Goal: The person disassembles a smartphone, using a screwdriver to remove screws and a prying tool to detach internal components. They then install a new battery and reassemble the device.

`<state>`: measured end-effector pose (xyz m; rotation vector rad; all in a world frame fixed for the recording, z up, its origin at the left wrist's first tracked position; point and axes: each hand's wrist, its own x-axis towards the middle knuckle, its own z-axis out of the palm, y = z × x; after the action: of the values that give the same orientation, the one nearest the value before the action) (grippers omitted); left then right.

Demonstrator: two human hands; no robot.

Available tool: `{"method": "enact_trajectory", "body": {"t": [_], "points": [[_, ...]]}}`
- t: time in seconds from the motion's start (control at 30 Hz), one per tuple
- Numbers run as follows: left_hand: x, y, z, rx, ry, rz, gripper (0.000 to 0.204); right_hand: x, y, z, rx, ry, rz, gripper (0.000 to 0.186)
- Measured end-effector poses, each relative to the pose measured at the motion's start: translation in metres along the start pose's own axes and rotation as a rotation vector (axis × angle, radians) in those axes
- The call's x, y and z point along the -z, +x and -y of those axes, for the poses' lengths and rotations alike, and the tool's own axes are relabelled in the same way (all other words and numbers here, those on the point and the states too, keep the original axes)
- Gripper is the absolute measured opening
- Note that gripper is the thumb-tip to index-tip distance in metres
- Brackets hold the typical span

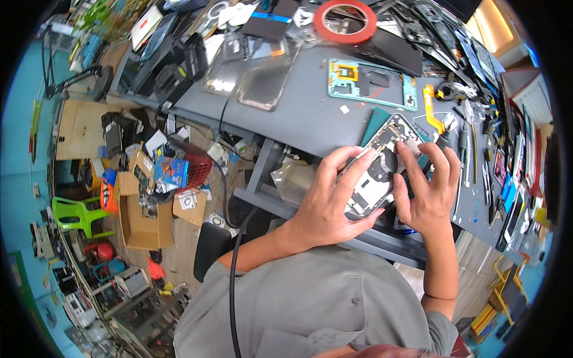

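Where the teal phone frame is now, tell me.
In the head view, the teal phone frame lies on the desk, above and right of centre, below the red tape roll and left of the yellow ribbon cable.

The opened phone (380,172) is showing smooth, pale inner surfaces beside small metallic-looking parts. Beneath it, the workbench top (325,128) is looking smooth and mostly matt, while the clear bag (292,181) is catching light on crinkled, glossy plastic film. The green chair (79,210) is gleaming in smooth plastic, the open box (156,231) is showing dull cardboard, and the grey shirt (286,301) is creasing in matt cloth.
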<state>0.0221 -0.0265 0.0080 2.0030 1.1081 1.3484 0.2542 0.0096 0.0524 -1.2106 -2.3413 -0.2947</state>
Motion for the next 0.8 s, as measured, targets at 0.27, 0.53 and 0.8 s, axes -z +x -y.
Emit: {"method": "enact_trajectory", "body": {"t": [0.27, 0.53, 0.8], "points": [[0.0, -0.002, 0.001, 0.029, -0.041, -0.017, 0.104, 0.0, -0.003, 0.0, 0.032, -0.073, 0.046, 0.042], [-0.003, -0.008, 0.004, 0.01, -0.041, -0.061, 0.109, 0.0, -0.003, -0.002, 0.099, -0.203, 0.069, 0.039], [-0.005, -0.012, 0.006, -0.033, -0.012, -0.068, 0.111, -0.001, -0.007, -0.006, 0.073, -0.208, 0.112, 0.042]]}}
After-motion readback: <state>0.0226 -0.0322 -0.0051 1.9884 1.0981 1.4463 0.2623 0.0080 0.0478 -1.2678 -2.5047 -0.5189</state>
